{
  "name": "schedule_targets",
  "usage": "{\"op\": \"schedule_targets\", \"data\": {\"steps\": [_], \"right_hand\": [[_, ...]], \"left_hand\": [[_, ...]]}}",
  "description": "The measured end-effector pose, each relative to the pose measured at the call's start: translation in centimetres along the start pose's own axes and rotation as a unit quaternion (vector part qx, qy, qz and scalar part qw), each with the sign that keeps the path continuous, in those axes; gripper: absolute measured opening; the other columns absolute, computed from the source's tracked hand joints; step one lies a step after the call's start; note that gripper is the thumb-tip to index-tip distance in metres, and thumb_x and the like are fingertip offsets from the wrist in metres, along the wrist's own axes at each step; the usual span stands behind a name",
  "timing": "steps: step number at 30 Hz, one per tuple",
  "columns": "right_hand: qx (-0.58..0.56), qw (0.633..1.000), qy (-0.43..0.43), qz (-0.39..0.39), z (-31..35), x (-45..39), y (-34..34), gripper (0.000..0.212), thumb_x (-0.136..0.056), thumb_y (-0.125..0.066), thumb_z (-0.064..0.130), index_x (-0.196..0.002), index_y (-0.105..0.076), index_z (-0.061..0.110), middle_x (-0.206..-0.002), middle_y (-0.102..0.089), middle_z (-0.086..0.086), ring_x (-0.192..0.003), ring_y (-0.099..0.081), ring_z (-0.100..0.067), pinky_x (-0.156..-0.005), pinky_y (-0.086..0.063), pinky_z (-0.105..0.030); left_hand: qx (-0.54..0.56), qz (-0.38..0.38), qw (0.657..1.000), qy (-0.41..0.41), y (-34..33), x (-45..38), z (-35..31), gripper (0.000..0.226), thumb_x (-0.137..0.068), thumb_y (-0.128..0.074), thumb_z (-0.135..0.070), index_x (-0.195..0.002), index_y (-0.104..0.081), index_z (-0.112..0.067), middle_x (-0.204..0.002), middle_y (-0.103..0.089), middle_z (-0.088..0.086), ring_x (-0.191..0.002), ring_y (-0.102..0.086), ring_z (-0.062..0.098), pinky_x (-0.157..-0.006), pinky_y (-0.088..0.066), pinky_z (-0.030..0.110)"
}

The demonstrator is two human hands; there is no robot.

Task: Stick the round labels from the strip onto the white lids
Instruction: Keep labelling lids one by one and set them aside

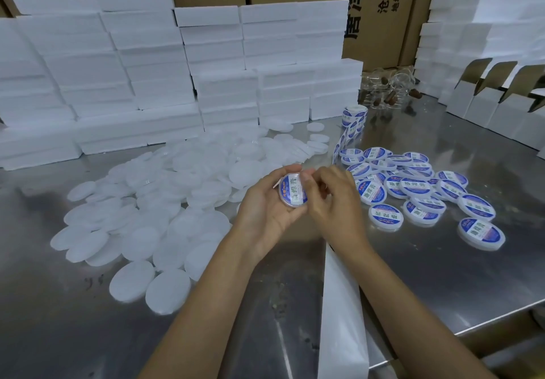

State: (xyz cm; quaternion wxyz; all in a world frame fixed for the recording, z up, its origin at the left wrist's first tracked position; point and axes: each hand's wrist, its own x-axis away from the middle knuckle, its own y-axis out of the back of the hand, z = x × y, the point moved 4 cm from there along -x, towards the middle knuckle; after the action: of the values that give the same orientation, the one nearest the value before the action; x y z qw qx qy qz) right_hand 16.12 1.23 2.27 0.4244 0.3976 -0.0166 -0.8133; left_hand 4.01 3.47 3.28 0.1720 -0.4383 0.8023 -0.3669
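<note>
My left hand [265, 210] holds a white lid [292, 190] tilted up, with a blue and white round label on its face. My right hand [333, 199] touches the lid's right edge, its thumb and fingers pinched together against the label. The label strip runs from a roll [355, 117] at the back down toward my hands, and its bare white backing [342, 313] hangs under my right forearm over the table edge. A big heap of plain white lids [177, 196] lies to the left. Several labelled lids [413, 190] lie to the right.
The steel table [442, 275] ends at the right front edge. Stacks of white foam boxes [147, 69] line the back and left. Folded white cartons [501, 98] stand at the right. Clear jars with brown pieces [386, 89] sit behind the roll. Brown cardboard boxes [383, 10] rise at the back.
</note>
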Motion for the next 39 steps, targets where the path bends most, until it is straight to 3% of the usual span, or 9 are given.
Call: {"op": "schedule_targets", "data": {"steps": [3,8,13,17,20,24,27,36,39], "right_hand": [[0.012,1.000,-0.001,0.001,-0.1,0.0,0.0,0.026,-0.102,-0.054,0.027,-0.078,-0.056,0.016,-0.076,-0.050,0.007,-0.080,-0.046,-0.018,-0.074,-0.044,-0.046],[0.095,0.995,-0.032,0.010,0.4,0.3,-0.5,0.054,-0.079,-0.054,0.075,-0.078,-0.049,0.021,-0.080,-0.049,0.007,-0.083,-0.049,-0.017,-0.074,-0.043,-0.037],[0.063,0.998,-0.018,-0.009,0.8,0.2,0.0,0.032,-0.088,-0.057,0.063,-0.078,-0.050,0.032,-0.073,-0.046,0.013,-0.080,-0.047,-0.016,-0.072,-0.044,-0.038],[0.050,0.999,-0.006,-0.003,0.6,0.1,0.0,0.032,-0.099,-0.057,0.039,-0.078,-0.063,0.015,-0.071,-0.052,0.003,-0.078,-0.048,-0.021,-0.073,-0.044,-0.043],[0.036,0.999,-0.019,0.003,0.3,0.0,0.0,0.031,-0.104,-0.049,0.026,-0.079,-0.061,0.012,-0.071,-0.053,0.003,-0.077,-0.048,-0.021,-0.071,-0.044,-0.047],[0.020,0.999,-0.032,0.028,0.5,0.4,-0.3,0.031,-0.098,-0.052,0.045,-0.077,-0.052,0.022,-0.071,-0.053,0.011,-0.078,-0.049,-0.017,-0.069,-0.042,-0.038],[0.064,0.996,-0.046,0.043,0.8,0.7,-0.7,0.046,-0.077,-0.063,0.071,-0.083,-0.052,0.026,-0.073,-0.055,0.015,-0.080,-0.051,-0.011,-0.069,-0.042,-0.032],[-0.019,0.998,-0.027,0.046,0.1,0.3,-0.2,0.020,-0.099,-0.059,0.029,-0.090,-0.070,0.015,-0.069,-0.058,0.004,-0.077,-0.049,-0.015,-0.070,-0.046,-0.040],[-0.004,0.997,-0.039,0.066,0.3,0.4,-0.3,0.029,-0.097,-0.055,0.046,-0.092,-0.068,0.020,-0.073,-0.060,0.009,-0.082,-0.052,-0.014,-0.074,-0.048,-0.042]], "left_hand": [[0.023,-0.014,1.000,0.003,0.2,0.0,0.1,0.030,-0.106,-0.043,-0.021,-0.109,-0.062,0.002,-0.108,-0.072,0.023,-0.096,-0.073,0.030,-0.073,-0.062,0.041],[-0.041,-0.050,0.998,-0.009,0.0,0.0,0.1,0.045,-0.109,-0.033,-0.036,-0.124,-0.058,-0.001,-0.134,-0.063,0.022,-0.117,-0.064,0.032,-0.083,-0.062,0.037],[-0.068,-0.050,0.996,0.004,0.0,0.1,0.1,0.046,-0.108,-0.035,-0.037,-0.125,-0.059,-0.002,-0.123,-0.069,0.018,-0.106,-0.068,0.030,-0.087,-0.059,0.035],[-0.057,-0.044,0.997,0.010,0.1,0.1,0.2,0.041,-0.105,-0.043,-0.029,-0.127,-0.059,0.001,-0.117,-0.066,0.019,-0.110,-0.063,0.032,-0.092,-0.057,0.040],[-0.041,-0.008,0.999,0.007,-0.3,0.2,0.1,0.033,-0.083,-0.063,-0.022,-0.108,-0.067,0.000,-0.109,-0.070,0.015,-0.101,-0.068,0.026,-0.086,-0.062,0.038],[-0.008,-0.014,1.000,-0.006,0.1,0.0,-0.1,0.024,-0.095,-0.054,-0.019,-0.104,-0.065,0.000,-0.116,-0.070,0.020,-0.106,-0.068,0.031,-0.098,-0.055,0.043],[-0.005,-0.015,1.000,-0.020,-0.2,-0.1,-0.2,0.028,-0.084,-0.061,-0.018,-0.106,-0.064,0.000,-0.119,-0.069,0.023,-0.104,-0.071,0.033,-0.090,-0.060,0.045],[-0.059,-0.022,0.997,-0.053,1.0,-0.1,-0.8,0.028,-0.107,-0.039,-0.008,-0.128,-0.054,0.002,-0.129,-0.065,0.025,-0.114,-0.068,0.034,-0.087,-0.061,0.044],[-0.105,-0.029,0.992,-0.065,1.1,-0.2,-0.7,0.028,-0.109,-0.036,-0.013,-0.128,-0.053,-0.001,-0.127,-0.069,0.018,-0.110,-0.071,0.033,-0.087,-0.061,0.044]]}}
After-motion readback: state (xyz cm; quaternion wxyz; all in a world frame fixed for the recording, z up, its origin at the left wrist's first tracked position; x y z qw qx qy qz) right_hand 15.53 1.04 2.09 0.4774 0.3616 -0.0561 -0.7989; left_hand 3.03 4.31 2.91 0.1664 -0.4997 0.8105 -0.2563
